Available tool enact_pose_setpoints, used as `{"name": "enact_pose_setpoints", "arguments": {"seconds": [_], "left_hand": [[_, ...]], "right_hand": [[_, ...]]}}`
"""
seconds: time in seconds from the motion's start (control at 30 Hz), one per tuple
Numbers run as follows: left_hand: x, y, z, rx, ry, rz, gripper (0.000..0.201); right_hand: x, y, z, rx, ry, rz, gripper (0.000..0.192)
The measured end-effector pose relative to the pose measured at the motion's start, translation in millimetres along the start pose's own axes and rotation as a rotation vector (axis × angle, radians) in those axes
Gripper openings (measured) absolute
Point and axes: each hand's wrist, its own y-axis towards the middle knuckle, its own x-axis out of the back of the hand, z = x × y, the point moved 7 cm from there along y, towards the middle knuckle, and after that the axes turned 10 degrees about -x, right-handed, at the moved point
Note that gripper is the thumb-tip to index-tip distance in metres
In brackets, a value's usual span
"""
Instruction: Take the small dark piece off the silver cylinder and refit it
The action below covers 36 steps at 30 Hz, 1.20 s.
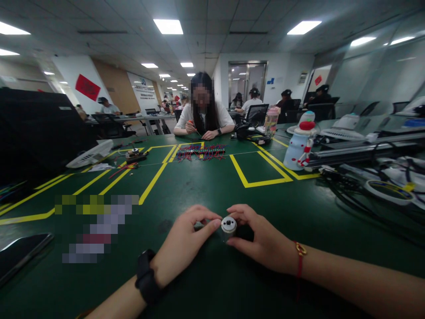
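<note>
Nearest the camera, the left hand (181,246) and right hand (262,243) meet low on the green table (206,186), fingers of both pinched on a small metal motor (229,227) held between them. It looks rigid, smooth and probably dense; its round sides offer the surest hold. No containers nearby.

Both forearms are bare, with no sleeves reaching into view. The left hand (181,246) has a black watch (146,277) at the wrist, its wide, matte band wrapping snugly all the way round. The right hand (264,243) has a thin red cord bracelet (299,261) at the wrist, carrying a small gold-coloured charm on top. No rings show on any finger.
</note>
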Motion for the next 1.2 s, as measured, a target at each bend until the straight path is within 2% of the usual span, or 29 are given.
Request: {"name": "enact_pose_setpoints", "arguments": {"seconds": [0.1, 0.27, 0.47, 0.57, 0.67, 0.8, 0.9, 1.0, 1.1, 1.2], "left_hand": [[-9.0, -4, 7, -0.057, 0.127, 0.096, 0.018], [-14.5, -4, 11, -0.109, 0.273, 0.154, 0.017], [-15.1, -3, 9, -0.138, 0.253, 0.182, 0.018], [-15.1, -3, 7, -0.140, 0.205, 0.211, 0.019], [-6.3, -1, 10, -0.094, 0.114, 0.194, 0.025], [22.1, 3, 30, 0.055, 0.062, 0.042, 0.031], [41.3, 3, 53, 0.183, 0.046, -0.076, 0.035], [50.7, 2, 71, 0.269, -0.025, -0.179, 0.038], [50.9, 2, 79, 0.297, -0.102, -0.227, 0.038], [48.1, 1, 81, 0.299, -0.110, -0.219, 0.038]], "right_hand": [[0, 0, -1, 0.001, -0.021, -0.013, 0.055], [0, 0, -2, 0.008, -0.061, -0.017, 0.053], [-1, -2, 1, 0.049, -0.119, -0.001, 0.060], [2, -2, 4, 0.056, -0.110, -0.012, 0.051], [14, -1, 3, 0.021, -0.113, -0.067, 0.043], [57, 6, -11, -0.100, -0.191, -0.244, 0.040], [108, 13, -32, -0.252, -0.426, -0.398, 0.036], [169, 15, -60, -0.434, -0.721, -0.495, 0.032], [224, 8, -97, -0.680, -0.903, -0.490, 0.036], [256, -2, -124, -0.836, -0.928, -0.428, 0.034]]}}
